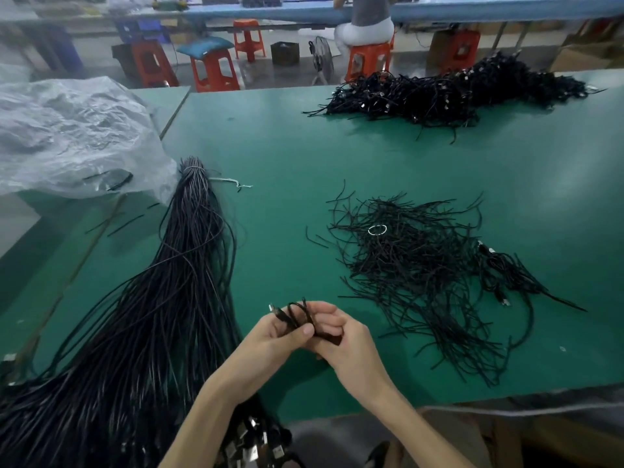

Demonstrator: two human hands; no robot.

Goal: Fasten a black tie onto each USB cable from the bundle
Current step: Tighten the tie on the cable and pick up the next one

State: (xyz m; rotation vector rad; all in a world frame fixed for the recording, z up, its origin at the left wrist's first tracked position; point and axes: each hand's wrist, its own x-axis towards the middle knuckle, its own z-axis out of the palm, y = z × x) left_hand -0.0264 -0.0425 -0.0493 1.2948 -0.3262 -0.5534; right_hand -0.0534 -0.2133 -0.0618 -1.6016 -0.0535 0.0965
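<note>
A coiled cable was held up between both hands, over the near part of the surface. On the right hand, the fingers were curled tight on the coil's right side. A dark strip was seen under them; whether it was tie or cable could not be told. The left hand was clamped on the coil's left side, with the thumb pressed on top. One plug stuck out just left of the left fingers.

The bundle was laid left of the fingers, tied at its far end and fanned out toward the near-left edge. The loose ties were piled ahead and right of the fingers, well apart from them. A white ring was seen on that pile. A second black heap was seen far beyond the fingers, to the right. A clear plastic bag was bunched far ahead and left of them.
</note>
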